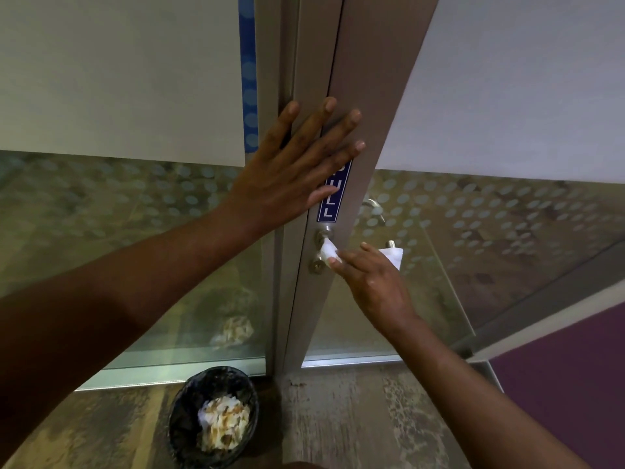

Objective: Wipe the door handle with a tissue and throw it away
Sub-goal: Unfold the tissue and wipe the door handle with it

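At door edge: left hand (291, 174) flat, released, on frame (368, 96); right hand (372, 282) grasping tissue (329, 250) around handle (325, 235); bin (213, 418) below.

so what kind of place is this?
Probably an office or commercial building: a metal-framed glass door with dotted frosting, a blue PULL sign above the handle, and a lined waste bin on the floor.
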